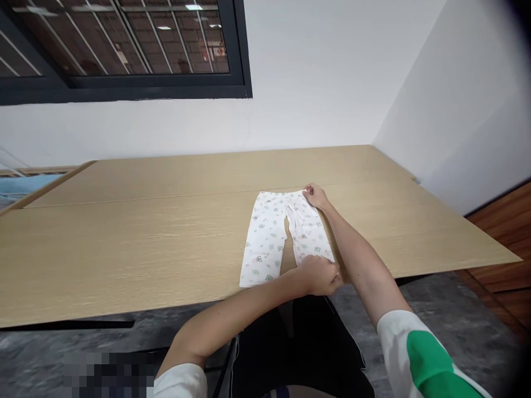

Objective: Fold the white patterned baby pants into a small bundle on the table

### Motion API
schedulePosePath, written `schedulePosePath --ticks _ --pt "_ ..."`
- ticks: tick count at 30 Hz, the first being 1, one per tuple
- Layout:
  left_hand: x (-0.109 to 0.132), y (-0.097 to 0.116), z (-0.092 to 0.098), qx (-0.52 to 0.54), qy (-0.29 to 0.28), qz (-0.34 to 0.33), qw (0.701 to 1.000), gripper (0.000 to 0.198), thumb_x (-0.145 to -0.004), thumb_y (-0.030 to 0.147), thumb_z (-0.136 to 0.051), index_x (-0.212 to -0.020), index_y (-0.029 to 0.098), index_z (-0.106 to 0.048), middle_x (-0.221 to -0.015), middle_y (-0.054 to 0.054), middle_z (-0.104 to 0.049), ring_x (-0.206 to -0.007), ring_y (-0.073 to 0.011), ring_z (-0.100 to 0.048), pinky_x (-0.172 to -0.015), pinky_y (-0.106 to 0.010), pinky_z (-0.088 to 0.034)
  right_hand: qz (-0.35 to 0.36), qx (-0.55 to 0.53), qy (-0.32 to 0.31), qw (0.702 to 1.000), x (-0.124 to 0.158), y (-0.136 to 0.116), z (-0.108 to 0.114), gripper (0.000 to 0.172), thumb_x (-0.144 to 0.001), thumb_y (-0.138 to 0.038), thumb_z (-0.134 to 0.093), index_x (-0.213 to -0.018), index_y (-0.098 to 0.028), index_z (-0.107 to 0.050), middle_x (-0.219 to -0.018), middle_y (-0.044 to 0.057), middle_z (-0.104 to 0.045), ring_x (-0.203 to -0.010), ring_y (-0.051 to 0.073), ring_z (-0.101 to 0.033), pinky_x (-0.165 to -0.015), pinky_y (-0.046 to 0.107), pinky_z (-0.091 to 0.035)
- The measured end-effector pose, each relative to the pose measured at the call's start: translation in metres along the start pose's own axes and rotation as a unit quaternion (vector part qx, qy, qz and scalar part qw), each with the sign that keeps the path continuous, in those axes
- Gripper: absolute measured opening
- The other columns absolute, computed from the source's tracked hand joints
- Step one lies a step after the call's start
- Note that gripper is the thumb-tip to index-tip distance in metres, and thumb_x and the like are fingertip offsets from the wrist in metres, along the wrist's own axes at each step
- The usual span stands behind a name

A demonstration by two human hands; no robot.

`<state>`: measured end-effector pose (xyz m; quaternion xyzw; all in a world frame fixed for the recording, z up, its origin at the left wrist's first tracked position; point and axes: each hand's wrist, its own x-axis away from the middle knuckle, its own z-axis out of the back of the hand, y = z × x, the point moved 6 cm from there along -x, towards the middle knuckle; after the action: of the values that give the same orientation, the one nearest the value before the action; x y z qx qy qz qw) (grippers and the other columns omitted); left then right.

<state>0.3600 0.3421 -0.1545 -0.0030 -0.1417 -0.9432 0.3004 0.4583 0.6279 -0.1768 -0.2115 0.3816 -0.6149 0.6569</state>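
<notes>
white printed baby trousers (265,243) lying flat on a light wood-grain table (124,254), legs pointing toward the person, near the table's front edge. the left hand (319,276) grips the hem of the leg on the view's right; the right hand (315,196) pinches the far waistband corner on the same side. the hands stand apart, linked only by the cloth. a green-and-white sleeve (418,354) covers the right upper arm. beyond the table: a white wall (311,105) and a dark-framed window (124,50).
</notes>
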Motion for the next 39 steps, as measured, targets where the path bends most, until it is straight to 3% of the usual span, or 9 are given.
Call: schedulePosePath --ticks 6,13,18,22,26,31,35,37,39 --pt "0.034 -0.013 0.028 0.143 0.045 0.046 0.988 0.026 -0.098 0.031 -0.045 -0.079 0.019 -0.057 -0.077 -0.003 -0.068 -0.076 -0.0182 -0.065 -0.071 -0.031 -0.046 -0.073 -0.046 0.009 0.996 -0.004 -0.016 0.005 0.03 -0.074 -0.022 -0.071 -0.101 -0.021 -0.058 -0.07 -0.006 -0.059 -0.077 0.017 -0.062 -0.078 0.029 -0.05" --pt "0.105 -0.034 0.053 0.259 0.102 0.168 0.946 0.03 -0.102 0.035 -0.042 -0.082 0.019 -0.058 -0.079 -0.002 -0.068 -0.07 -0.0154 -0.06 -0.063 -0.029 -0.038 -0.16 -0.056 0.07 0.983 -0.014 -0.07 -0.003 0.03 -0.073 -0.02 -0.074 -0.096 -0.021 -0.056 -0.095 0.003 -0.063 -0.075 0.017 -0.061 -0.07 0.029 -0.05" --pt "0.159 -0.051 0.056 0.183 0.125 0.27 0.937 0.036 -0.102 0.035 -0.038 -0.074 0.02 -0.055 -0.068 -0.002 -0.063 -0.063 -0.0162 -0.055 -0.06 -0.03 -0.029 -0.141 -0.091 0.077 0.983 -0.014 -0.11 -0.035 0.029 -0.072 -0.021 -0.073 -0.095 -0.021 -0.056 -0.1 0.005 -0.062 -0.087 0.02 -0.061 -0.08 0.032 -0.05" --pt "0.195 -0.065 0.053 0.084 0.107 0.372 0.918 0.036 -0.101 0.033 -0.038 -0.075 0.02 -0.059 -0.071 -0.006 -0.067 -0.068 -0.0215 -0.062 -0.062 -0.033 -0.03 -0.116 -0.099 0.059 0.987 -0.007 -0.13 -0.07 0.028 -0.075 -0.021 -0.068 -0.1 -0.022 -0.055 -0.098 0.005 -0.062 -0.089 0.021 -0.061 -0.083 0.032 -0.05" --pt "0.214 -0.075 0.045 0.026 0.067 0.435 0.897 0.037 -0.101 0.034 -0.036 -0.084 0.02 -0.065 -0.082 -0.011 -0.074 -0.077 -0.0287 -0.07 -0.068 -0.036 -0.039 -0.103 -0.078 0.045 0.991 0.003 -0.141 -0.096 0.027 -0.076 -0.018 -0.067 -0.1 -0.022 -0.053 -0.097 0.005 -0.062 -0.09 0.022 -0.06 -0.085 0.033 -0.049" --pt "0.224 -0.083 0.035 -0.02 0.033 0.486 0.873 0.04 -0.103 0.036 -0.034 -0.096 0.017 -0.068 -0.088 -0.015 -0.075 -0.081 -0.0324 -0.072 -0.071 -0.04 -0.048 -0.107 -0.068 0.019 0.992 0.013 -0.15 -0.111 0.026 -0.083 -0.023 -0.066 -0.106 -0.021 -0.053 -0.106 0.008 -0.064 -0.096 0.024 -0.062 -0.09 0.037 -0.05" --pt "0.224 -0.07 0.041 -0.097 0.116 0.466 0.872 0.041 -0.104 0.038 -0.036 -0.105 0.013 -0.068 -0.095 -0.017 -0.074 -0.091 -0.0331 -0.07 -0.075 -0.042 -0.052 -0.015 -0.015 -0.039 0.999 0.034 -0.177 -0.114 0.032 -0.095 -0.034 -0.058 -0.124 -0.021 -0.052 -0.121 0.014 -0.064 -0.11 0.029 -0.063 -0.099 0.045 -0.05" --pt "0.217 -0.053 0.04 -0.123 0.179 0.397 0.892 0.037 -0.104 0.036 -0.041 -0.116 0.014 -0.067 -0.113 -0.017 -0.072 -0.104 -0.0324 -0.067 -0.085 -0.044 -0.053 0.082 -0.009 -0.09 0.992 0.059 -0.2 -0.114 0.04 -0.099 -0.039 -0.052 -0.136 -0.022 -0.049 -0.134 0.015 -0.061 -0.12 0.03 -0.061 -0.104 0.047 -0.049" --pt "0.21 -0.034 0.031 -0.142 0.222 0.338 0.904 0.039 -0.103 0.034 -0.045 -0.13 0.014 -0.064 -0.133 -0.018 -0.066 -0.118 -0.0337 -0.063 -0.094 -0.047 -0.053 0.202 -0.013 -0.165 0.965 0.099 -0.223 -0.114 0.053 -0.102 -0.047 -0.049 -0.148 -0.021 -0.043 -0.148 0.017 -0.054 -0.133 0.031 -0.056 -0.111 0.048 -0.046"
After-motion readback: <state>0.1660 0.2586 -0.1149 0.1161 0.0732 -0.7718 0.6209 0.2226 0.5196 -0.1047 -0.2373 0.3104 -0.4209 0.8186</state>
